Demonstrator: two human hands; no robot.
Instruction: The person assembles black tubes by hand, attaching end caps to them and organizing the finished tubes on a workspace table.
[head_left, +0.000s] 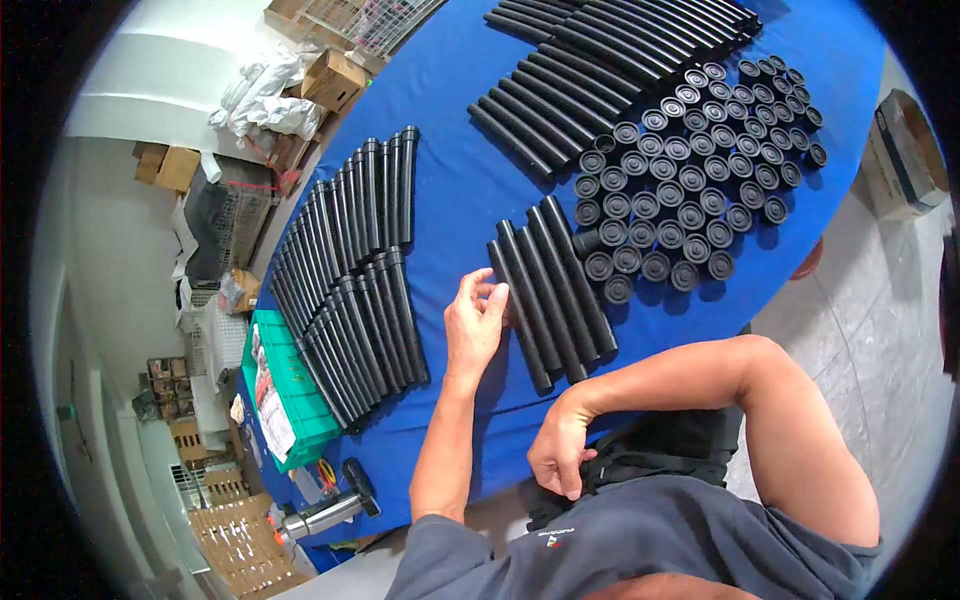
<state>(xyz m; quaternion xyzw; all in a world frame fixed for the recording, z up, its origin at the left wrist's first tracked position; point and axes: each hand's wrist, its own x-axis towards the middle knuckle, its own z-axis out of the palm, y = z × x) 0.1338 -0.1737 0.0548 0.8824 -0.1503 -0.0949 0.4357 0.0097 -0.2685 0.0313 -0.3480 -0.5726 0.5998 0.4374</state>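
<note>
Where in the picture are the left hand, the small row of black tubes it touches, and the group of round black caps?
left hand (476, 322), head view, on the back of the hand.
small row of black tubes (556, 290), head view, mid-length of a middle tube.
round black caps (690, 170), head view, on a cap near the group's middle.

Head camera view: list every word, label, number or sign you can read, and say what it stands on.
No text here can be read.
Shirt: a small printed mark on the chest, too small to read.
Green crate: a printed sheet lies on it, its text blurred.
Cardboard boxes: no legible marking.
Black tubes by the left hand and caps: no lettering visible.
</note>
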